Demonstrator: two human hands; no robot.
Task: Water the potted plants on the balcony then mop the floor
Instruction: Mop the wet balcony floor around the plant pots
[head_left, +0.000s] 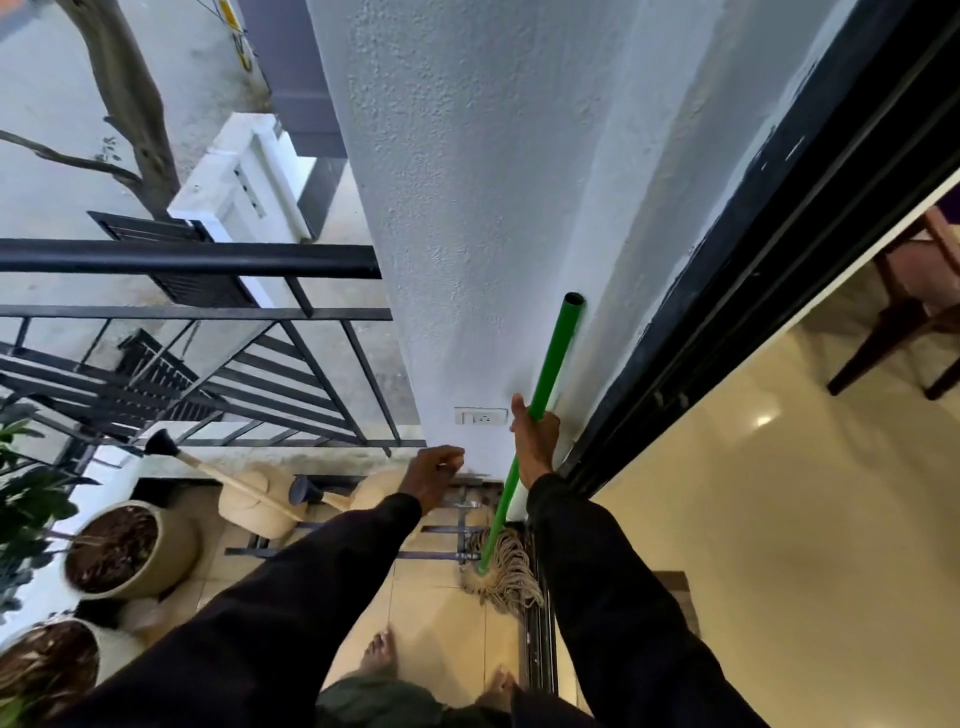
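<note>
My right hand (535, 441) grips the green mop handle (553, 358), which leans against the white wall. The stringy mop head (506, 571) rests on the tiled floor by the wall's foot. My left hand (434, 475) hovers left of the handle with its fingers loosely curled and holds nothing. Two cream watering cans stand on the floor: one (249, 501) with a long spout and black rose, the other (363, 493) partly hidden behind my left arm. Two cream plant pots (132, 551) (47, 670) with dark soil stand at the left, with green leaves (28, 499) above them.
A black metal railing (208, 332) bounds the balcony at the left. A wall socket (480, 416) sits low on the white wall. The black sliding-door frame (727, 291) runs along the right, and a room with a wooden chair (904, 312) lies beyond. My bare feet (382, 654) stand on the tiles.
</note>
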